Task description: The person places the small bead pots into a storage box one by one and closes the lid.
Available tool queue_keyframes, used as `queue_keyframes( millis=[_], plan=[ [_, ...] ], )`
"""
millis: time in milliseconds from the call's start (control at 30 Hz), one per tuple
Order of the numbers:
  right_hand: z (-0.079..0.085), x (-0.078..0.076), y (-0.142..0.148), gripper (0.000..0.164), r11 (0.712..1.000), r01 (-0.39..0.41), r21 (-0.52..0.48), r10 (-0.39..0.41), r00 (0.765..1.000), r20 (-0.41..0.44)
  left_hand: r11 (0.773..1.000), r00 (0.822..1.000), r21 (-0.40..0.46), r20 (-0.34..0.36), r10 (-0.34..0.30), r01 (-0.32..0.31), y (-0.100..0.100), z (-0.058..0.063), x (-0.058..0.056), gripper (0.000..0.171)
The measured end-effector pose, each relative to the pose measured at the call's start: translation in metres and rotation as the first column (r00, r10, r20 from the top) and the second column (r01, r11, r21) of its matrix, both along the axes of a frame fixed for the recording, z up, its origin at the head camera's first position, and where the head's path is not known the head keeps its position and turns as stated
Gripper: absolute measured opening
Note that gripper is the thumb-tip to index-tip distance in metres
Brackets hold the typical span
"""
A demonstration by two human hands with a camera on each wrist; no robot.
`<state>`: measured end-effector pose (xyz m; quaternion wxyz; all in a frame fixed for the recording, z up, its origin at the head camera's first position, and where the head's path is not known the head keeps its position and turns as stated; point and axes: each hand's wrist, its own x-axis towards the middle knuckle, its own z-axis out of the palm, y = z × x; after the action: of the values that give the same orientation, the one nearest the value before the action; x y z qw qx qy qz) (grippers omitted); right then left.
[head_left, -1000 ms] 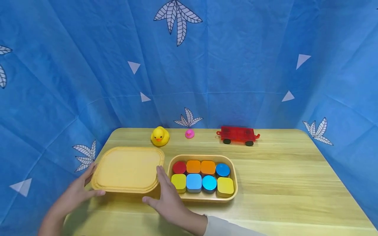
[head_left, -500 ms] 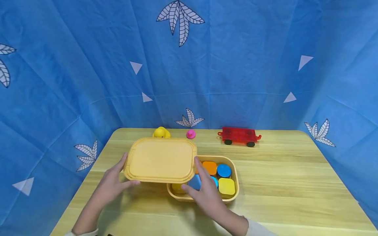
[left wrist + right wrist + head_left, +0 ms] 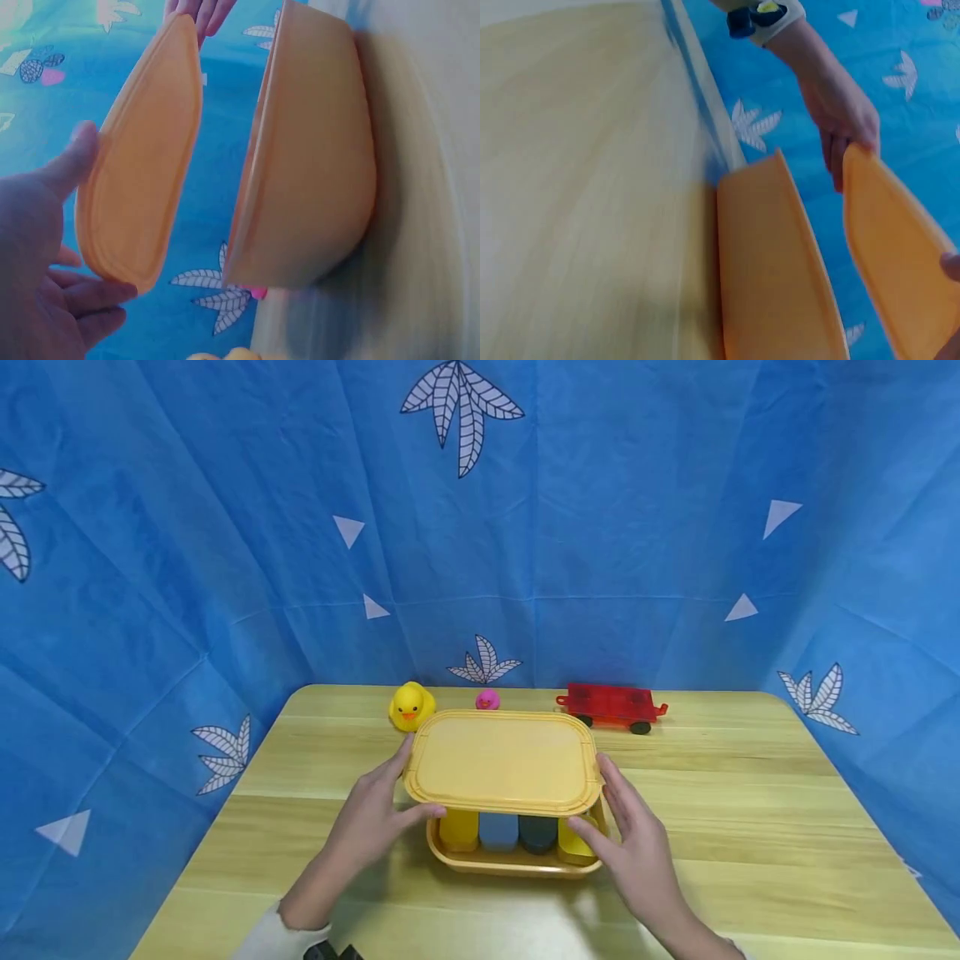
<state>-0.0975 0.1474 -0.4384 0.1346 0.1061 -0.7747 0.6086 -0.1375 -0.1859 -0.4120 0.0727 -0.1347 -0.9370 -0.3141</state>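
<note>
Both hands hold a flat yellow-orange lid [image 3: 502,762] by its short ends, above an open box [image 3: 517,865] of the same colour. My left hand [image 3: 371,814] pinches the left end, thumb at the near edge and fingers on the far side. On the right end, my right hand [image 3: 637,847] grips it the same way. The left wrist view shows a gap between the lid [image 3: 142,165] and the box [image 3: 307,150]. Under the lid's near edge show a yellow block [image 3: 459,831], a blue block [image 3: 498,832] and others; the back row is hidden.
Behind the lid stand a yellow rubber duck [image 3: 411,707], a small pink duck [image 3: 487,699] and a red toy wagon [image 3: 611,705], along the back of the wooden table [image 3: 750,827]. A blue patterned curtain [image 3: 637,527] hangs around the back and sides.
The lid, carried by both hands, has moved right from beside the box to over it. It now covers the back row of blocks, and the yellow duck is uncovered again.
</note>
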Motion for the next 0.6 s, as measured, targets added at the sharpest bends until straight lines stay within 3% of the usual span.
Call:
queue_keyframes(
  millis=[167,300,367,500,600],
  plan=[
    [0.005,0.003,0.016,0.075,0.995,0.086,-0.055,-0.091,0.991,-0.093,0.996,0.985,0.056,-0.156,-0.066,0.076,0.01,0.0,-0.001,0.094],
    [0.01,0.001,0.022,0.067,0.983,0.163,-0.087,-0.179,0.956,-0.231,0.99,0.938,0.075,-0.336,-0.086,0.118,0.016,-0.002,-0.003,0.078],
    [0.012,-0.003,0.024,0.064,0.975,0.207,-0.076,-0.221,0.917,-0.332,0.992,0.899,0.071,-0.433,-0.067,0.108,0.019,-0.001,-0.006,0.067],
    [0.016,-0.011,0.023,0.059,0.941,0.338,-0.017,-0.298,0.804,-0.515,0.996,0.82,0.079,-0.572,0.005,0.05,0.024,0.005,-0.012,0.05],
    [0.02,-0.016,0.022,0.055,0.908,0.416,0.036,-0.318,0.746,-0.585,0.996,0.803,0.094,-0.595,0.048,0.01,0.027,0.01,-0.016,0.047]
  ],
)
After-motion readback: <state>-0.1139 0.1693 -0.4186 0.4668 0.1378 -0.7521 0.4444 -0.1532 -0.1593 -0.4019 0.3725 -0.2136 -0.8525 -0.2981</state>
